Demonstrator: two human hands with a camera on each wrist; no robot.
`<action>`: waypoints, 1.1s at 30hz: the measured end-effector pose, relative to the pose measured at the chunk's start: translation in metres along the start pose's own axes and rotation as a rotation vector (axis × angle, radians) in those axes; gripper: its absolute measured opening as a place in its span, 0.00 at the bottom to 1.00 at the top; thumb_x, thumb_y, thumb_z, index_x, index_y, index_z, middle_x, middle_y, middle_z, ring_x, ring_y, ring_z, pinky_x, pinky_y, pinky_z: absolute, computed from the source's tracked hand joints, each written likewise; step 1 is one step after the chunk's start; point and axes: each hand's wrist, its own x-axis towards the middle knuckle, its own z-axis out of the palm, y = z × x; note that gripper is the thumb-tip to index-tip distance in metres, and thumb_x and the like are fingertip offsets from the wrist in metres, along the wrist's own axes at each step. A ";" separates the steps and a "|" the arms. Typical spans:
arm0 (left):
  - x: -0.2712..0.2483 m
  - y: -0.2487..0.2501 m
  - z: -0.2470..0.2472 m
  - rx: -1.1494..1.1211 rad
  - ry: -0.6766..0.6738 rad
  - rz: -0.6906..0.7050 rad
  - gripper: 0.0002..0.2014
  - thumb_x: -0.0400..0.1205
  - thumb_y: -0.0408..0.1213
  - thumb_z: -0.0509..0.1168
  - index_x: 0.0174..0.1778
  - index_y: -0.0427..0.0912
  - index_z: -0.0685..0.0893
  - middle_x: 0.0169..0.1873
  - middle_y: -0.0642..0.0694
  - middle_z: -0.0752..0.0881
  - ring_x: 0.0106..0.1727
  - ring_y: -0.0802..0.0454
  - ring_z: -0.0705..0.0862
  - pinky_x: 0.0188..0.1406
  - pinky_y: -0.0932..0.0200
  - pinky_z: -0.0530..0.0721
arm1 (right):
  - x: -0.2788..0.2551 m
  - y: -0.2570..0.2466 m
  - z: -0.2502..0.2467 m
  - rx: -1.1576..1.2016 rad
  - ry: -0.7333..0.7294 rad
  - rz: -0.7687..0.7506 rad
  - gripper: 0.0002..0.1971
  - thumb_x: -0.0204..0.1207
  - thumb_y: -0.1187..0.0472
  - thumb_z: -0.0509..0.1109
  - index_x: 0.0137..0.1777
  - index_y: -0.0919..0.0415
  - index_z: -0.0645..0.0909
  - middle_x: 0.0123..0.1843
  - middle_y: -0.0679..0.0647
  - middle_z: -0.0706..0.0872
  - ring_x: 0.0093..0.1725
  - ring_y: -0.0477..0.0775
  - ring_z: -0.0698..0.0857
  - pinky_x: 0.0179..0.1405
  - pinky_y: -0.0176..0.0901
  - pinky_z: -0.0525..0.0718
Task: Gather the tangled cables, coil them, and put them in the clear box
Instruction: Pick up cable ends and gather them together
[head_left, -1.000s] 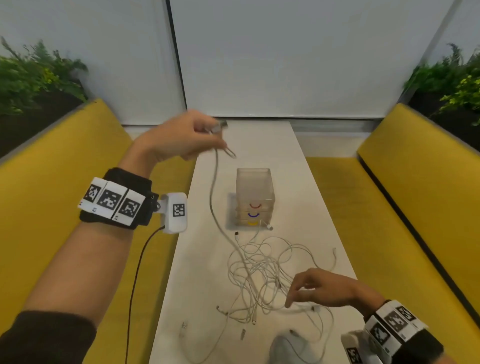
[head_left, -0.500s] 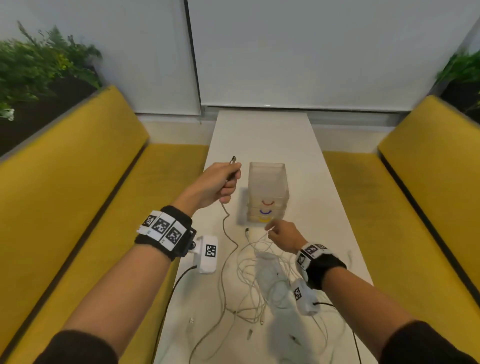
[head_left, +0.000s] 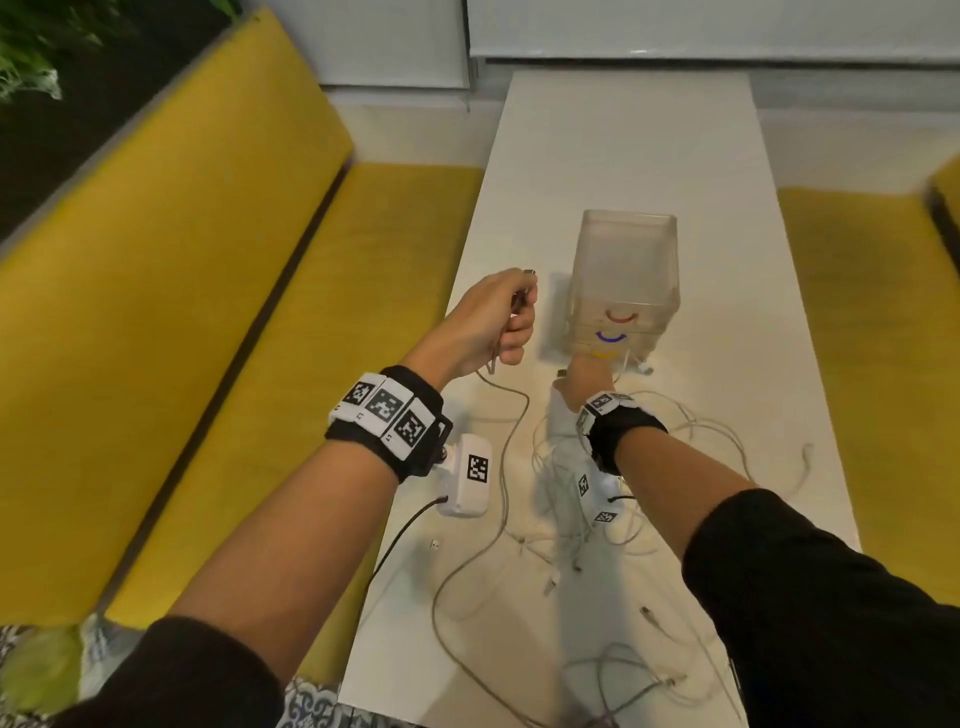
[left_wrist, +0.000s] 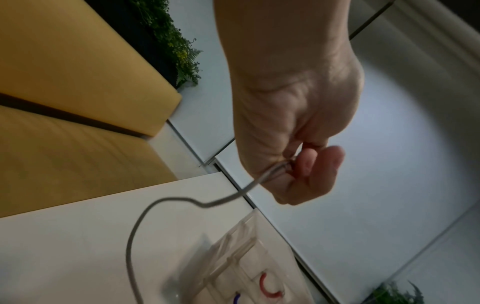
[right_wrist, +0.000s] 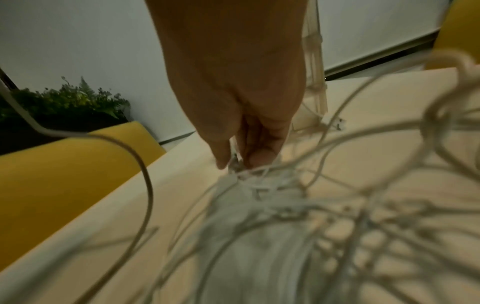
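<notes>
Left hand (left_wrist: 293, 144) grips a grey cable (left_wrist: 155, 205) above the clear box (left_wrist: 246, 267).

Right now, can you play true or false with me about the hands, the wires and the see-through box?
1. The left hand grips a cable. True.
2. The clear box lies tipped on its side. False: it stands upright on the white table.
3. The right hand pinches a cable end from the tangled cables. True.
4. The cables are coiled inside the box. False: they sprawl loose on the table.
5. The benches beside the table are blue. False: the bench is yellow.
</notes>
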 end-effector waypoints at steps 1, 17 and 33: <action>0.000 -0.002 0.001 0.014 0.005 0.006 0.11 0.87 0.36 0.54 0.38 0.42 0.71 0.23 0.47 0.65 0.19 0.52 0.60 0.15 0.65 0.61 | 0.002 0.000 0.005 -0.002 0.006 0.000 0.15 0.83 0.59 0.64 0.36 0.66 0.76 0.51 0.65 0.87 0.51 0.64 0.86 0.44 0.48 0.76; -0.007 0.043 0.059 0.317 0.192 0.395 0.13 0.86 0.50 0.66 0.49 0.42 0.80 0.37 0.52 0.82 0.30 0.64 0.80 0.29 0.64 0.76 | -0.107 -0.004 -0.207 1.234 0.229 -0.423 0.09 0.84 0.65 0.66 0.60 0.67 0.73 0.43 0.64 0.91 0.36 0.57 0.91 0.42 0.48 0.89; -0.058 0.120 0.087 -0.239 0.141 0.740 0.13 0.91 0.52 0.51 0.53 0.46 0.71 0.26 0.54 0.68 0.22 0.56 0.68 0.24 0.56 0.80 | -0.173 0.029 -0.246 1.159 0.046 -0.509 0.18 0.77 0.53 0.74 0.61 0.61 0.74 0.28 0.51 0.76 0.27 0.50 0.68 0.24 0.39 0.66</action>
